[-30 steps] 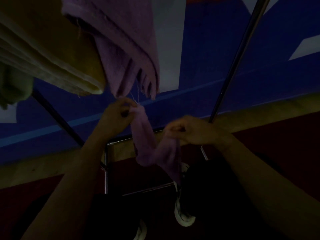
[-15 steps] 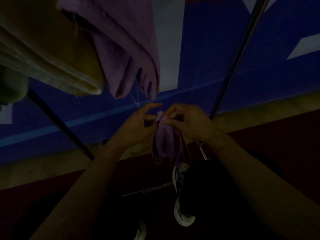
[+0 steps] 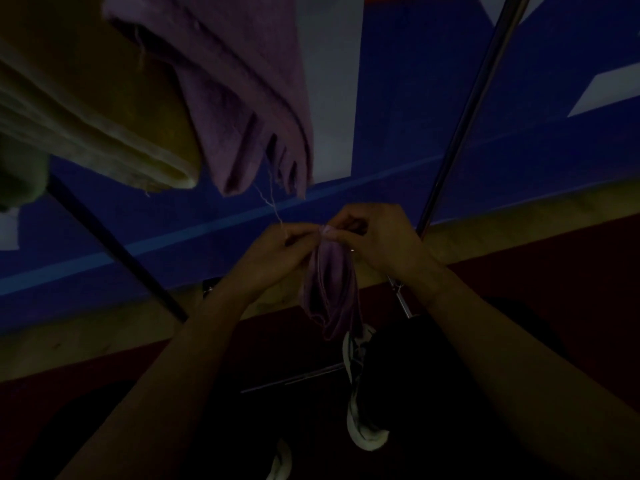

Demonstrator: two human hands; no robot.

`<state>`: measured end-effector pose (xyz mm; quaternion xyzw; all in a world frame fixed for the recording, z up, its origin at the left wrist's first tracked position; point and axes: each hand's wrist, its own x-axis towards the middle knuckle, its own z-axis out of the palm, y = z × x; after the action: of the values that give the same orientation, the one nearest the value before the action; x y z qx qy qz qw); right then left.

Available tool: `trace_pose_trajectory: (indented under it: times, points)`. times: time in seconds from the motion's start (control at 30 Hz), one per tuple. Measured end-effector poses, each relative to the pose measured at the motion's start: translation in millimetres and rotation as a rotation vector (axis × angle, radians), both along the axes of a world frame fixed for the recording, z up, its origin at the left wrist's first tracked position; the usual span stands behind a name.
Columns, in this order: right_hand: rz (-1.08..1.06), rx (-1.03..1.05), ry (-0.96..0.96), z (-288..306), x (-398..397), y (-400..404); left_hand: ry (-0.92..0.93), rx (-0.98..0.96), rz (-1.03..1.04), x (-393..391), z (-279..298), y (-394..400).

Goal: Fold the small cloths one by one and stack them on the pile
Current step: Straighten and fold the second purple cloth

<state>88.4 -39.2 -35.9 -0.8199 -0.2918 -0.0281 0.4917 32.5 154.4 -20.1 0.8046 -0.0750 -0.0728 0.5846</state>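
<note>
both hands had closed together since a second earlier, left hand [image 3: 277, 258] and right hand [image 3: 377, 244] pinching the top edge of the small purple cloth [image 3: 330, 289], which hung doubled in mid-air. folding looked underway; next probably another halving, then the pile of folded purple cloths [image 3: 242, 98].

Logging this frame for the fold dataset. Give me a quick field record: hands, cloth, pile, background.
left hand: pinches the top edge of the small cloth
right hand: pinches the same top edge, close beside the left hand
small cloth: purple, doubled over, hanging down from both hands
pile: purple folded cloths above, edges hanging over
yellow cloth: folded, left of the purple ones
loose thread: hangs from the pile toward the left hand
lighting: very dim
</note>
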Motion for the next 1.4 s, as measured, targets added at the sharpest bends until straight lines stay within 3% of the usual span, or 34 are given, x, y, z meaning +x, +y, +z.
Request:
trace_pose_trajectory:
  times: [0.23,0.53,0.67,0.83,1.1,1.3,1.4]
  points:
    - [-0.040,-0.077,-0.220,-6.5,2.3,1.0,0.098,-0.095,0.104,2.1,-6.0,1.5]
    - [0.080,-0.250,-0.194,-11.0,1.0,3.2,0.203,-0.163,0.278,5.5,-8.6,-0.2]
    - [0.105,-0.305,-0.060,-11.2,1.1,3.5,0.143,-0.092,0.283,4.9,-10.7,-1.8]
    - [0.143,-0.323,-0.043,-16.0,-2.4,6.0,0.034,-0.021,0.385,6.0,-15.3,-3.0]
    - [0.208,-0.318,-0.015,-19.7,0.0,5.8,0.134,0.009,0.394,7.3,-22.1,1.6]
    - [0.133,-0.230,-0.104,-9.2,-3.2,7.6,0.272,-0.117,0.394,7.7,-16.5,-0.3]
    - [0.074,-0.268,-0.108,-10.5,-1.3,7.7,0.279,-0.079,0.376,10.2,-15.5,-0.5]
